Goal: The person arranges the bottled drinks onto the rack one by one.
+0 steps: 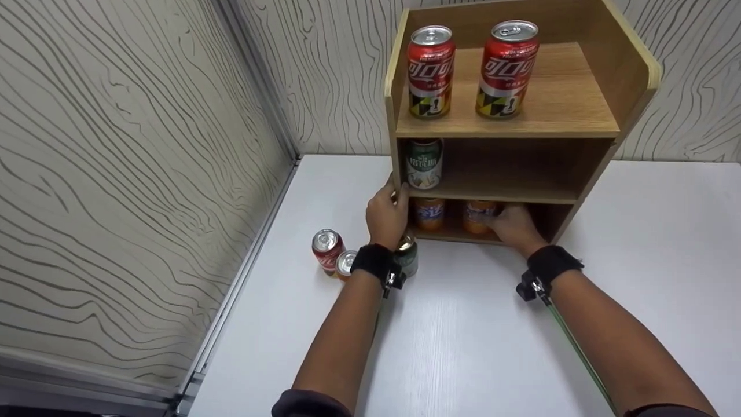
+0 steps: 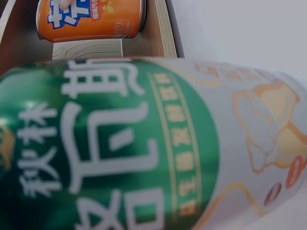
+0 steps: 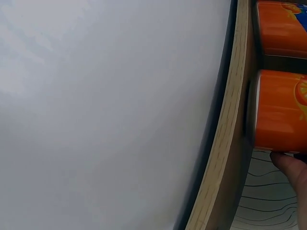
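My left hand (image 1: 386,219) grips the front edge of the left side panel of a wooden shelf (image 1: 556,81). Inside the bottom compartment, my right hand (image 1: 514,225) holds the right-hand orange soda can (image 1: 477,219), its thumb across the front. The right wrist view has a fingertip (image 3: 286,165) against that can's side (image 3: 278,112). Another orange can (image 1: 429,214) stands to its left. Just below my left wrist, a green and white can (image 1: 408,262) stands on the table; it fills much of the left wrist view.
Two red cola cans (image 1: 430,75) stand on the shelf's top level. A green and white can (image 1: 424,165) occupies the left of the middle compartment. On the white table (image 1: 463,347), a red can (image 1: 327,249) and another can (image 1: 345,263) stand left of my forearm. Patterned walls rise behind and left.
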`<state>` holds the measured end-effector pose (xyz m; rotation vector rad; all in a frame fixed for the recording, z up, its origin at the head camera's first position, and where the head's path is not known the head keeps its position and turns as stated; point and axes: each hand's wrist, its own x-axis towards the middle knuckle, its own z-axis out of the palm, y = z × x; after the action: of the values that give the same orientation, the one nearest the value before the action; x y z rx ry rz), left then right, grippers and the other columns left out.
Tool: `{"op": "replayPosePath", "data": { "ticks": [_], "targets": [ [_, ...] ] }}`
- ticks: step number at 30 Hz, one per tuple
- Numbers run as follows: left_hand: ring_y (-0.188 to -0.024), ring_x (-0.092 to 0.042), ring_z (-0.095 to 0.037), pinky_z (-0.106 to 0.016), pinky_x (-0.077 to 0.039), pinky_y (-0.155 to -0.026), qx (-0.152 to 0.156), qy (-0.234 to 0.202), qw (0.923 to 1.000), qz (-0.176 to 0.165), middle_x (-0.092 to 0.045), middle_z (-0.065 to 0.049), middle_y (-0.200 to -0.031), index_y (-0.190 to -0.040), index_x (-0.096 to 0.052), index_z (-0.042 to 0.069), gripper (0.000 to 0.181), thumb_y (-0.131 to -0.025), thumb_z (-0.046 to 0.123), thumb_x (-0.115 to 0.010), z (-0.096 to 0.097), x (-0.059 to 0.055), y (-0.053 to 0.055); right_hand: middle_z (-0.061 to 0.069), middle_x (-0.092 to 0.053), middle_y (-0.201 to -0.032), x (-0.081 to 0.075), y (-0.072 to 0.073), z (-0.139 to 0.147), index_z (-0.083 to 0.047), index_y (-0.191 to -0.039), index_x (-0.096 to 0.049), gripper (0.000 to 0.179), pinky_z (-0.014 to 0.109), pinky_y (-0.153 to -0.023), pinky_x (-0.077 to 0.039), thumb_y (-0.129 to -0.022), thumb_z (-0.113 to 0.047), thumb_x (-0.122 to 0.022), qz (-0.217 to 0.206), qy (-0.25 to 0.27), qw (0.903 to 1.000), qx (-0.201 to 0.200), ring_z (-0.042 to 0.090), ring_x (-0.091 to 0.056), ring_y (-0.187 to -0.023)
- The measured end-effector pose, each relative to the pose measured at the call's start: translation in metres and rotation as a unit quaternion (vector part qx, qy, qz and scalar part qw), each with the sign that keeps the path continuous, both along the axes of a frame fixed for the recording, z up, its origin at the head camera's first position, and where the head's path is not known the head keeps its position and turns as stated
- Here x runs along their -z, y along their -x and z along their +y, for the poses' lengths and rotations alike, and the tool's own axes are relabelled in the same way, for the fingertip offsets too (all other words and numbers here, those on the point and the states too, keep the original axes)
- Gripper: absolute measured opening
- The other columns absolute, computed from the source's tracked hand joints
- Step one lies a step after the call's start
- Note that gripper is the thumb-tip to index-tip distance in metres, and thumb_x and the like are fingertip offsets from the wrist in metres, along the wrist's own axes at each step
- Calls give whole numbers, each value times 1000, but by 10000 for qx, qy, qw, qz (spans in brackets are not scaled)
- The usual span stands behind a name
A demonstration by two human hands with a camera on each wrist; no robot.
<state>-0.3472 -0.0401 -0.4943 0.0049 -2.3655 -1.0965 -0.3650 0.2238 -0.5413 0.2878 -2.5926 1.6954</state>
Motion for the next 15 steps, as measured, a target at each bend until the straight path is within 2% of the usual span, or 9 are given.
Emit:
{"op": "replayPosePath", "data": {
  "ticks": [5,15],
  "targets": [
    [-97,-68,-15,-25,-54,-77,16,10,10000,-12,-70,-3,-112,-123,-68,13,33,-98,32,-58,0,0,-1,13,-44,-142,0,-1,0,-5,-147,-34,88,46,-111,-26,-81,-45,-77,-154,-109,9998,45,30,-37,-133],
    [-101,-66,-11,-23,-53,-79,-23,-21,10000,-34,-70,0,-113,-126,-66,16,34,-98,34,-57,0,2,0,16,-51,-136,3,-1,1,-4,-143,-39,83,48,-108,-31,-81,-45,-77,-119,-158,9998,-54,33,-44,-128]
  ]
}}
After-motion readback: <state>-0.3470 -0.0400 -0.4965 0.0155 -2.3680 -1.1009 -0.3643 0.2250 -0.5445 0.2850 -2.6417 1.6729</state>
